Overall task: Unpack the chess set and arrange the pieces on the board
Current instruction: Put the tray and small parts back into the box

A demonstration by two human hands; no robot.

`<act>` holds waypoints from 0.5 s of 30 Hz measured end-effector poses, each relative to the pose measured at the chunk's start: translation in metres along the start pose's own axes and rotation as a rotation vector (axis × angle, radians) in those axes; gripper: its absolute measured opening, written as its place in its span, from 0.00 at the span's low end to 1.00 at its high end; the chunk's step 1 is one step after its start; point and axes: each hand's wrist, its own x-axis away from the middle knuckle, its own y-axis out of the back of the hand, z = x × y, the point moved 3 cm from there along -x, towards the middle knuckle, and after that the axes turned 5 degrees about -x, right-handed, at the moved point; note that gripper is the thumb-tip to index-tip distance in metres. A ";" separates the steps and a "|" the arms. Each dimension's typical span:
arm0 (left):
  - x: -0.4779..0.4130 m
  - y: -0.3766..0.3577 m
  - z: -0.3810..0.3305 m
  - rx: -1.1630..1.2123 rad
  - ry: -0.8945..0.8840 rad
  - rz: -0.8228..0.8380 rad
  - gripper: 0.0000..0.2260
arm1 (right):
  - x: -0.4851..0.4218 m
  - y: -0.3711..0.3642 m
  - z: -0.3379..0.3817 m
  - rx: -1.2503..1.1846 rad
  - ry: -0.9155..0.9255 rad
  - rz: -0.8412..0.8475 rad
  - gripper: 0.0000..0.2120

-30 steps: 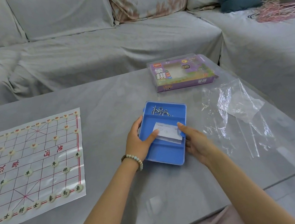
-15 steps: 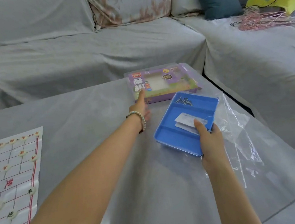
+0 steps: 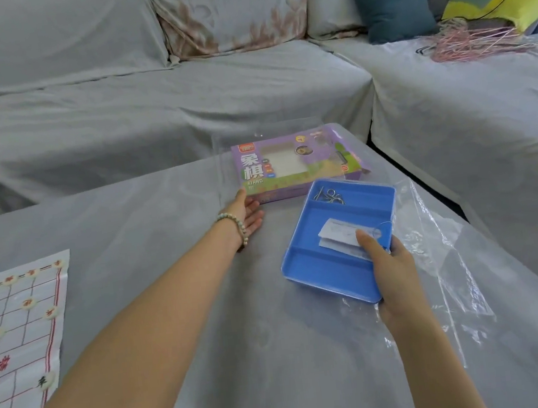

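Observation:
The paper chess board [image 3: 18, 336] lies at the table's left edge with round cream pieces [image 3: 46, 380] standing on its lines. My right hand [image 3: 391, 263] grips the near right rim of a blue tray [image 3: 329, 270], thumb pressing a white paper slip [image 3: 338, 236] inside it. Small metal rings [image 3: 330, 195] sit in the tray's far compartment. The purple chess box [image 3: 290, 164], inside a clear plastic case, lies just beyond the tray. My left hand [image 3: 248, 213] is stretched out, fingers straight, touching the case's near left corner.
A crumpled clear plastic bag [image 3: 447, 250] spreads over the table's right side, partly under the tray. A grey covered sofa [image 3: 150, 116] wraps around the table's far and right sides, with a dark blue cushion [image 3: 392, 2] on it. The table's right edge runs close behind the bag.
My left hand let go of the tray and reached forward to the purple box. My right hand carried the tray to the right, next to the box. My view turned right.

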 end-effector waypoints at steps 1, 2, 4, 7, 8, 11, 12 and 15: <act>0.002 0.010 0.002 0.030 -0.025 -0.014 0.14 | 0.002 -0.001 0.001 -0.017 -0.001 0.013 0.13; 0.009 0.023 0.002 0.058 -0.053 -0.025 0.15 | 0.005 -0.002 0.001 -0.033 -0.005 0.030 0.13; 0.027 0.055 0.000 0.107 -0.123 -0.027 0.16 | 0.012 -0.008 0.004 -0.048 -0.004 0.088 0.14; 0.067 0.113 -0.007 0.018 -0.217 -0.022 0.16 | 0.025 -0.019 0.007 -0.054 0.012 0.203 0.14; 0.082 0.132 -0.009 -0.018 -0.246 -0.032 0.16 | 0.031 -0.023 0.008 -0.051 0.020 0.245 0.14; 0.119 0.181 -0.011 -0.100 -0.298 -0.120 0.17 | 0.049 -0.038 0.003 -0.002 0.052 0.391 0.19; 0.129 0.192 -0.009 -0.124 -0.285 -0.141 0.17 | 0.055 -0.044 -0.001 0.010 0.052 0.437 0.20; 0.152 0.203 0.009 -0.315 -0.250 -0.188 0.19 | 0.074 -0.060 -0.017 0.059 0.040 0.518 0.18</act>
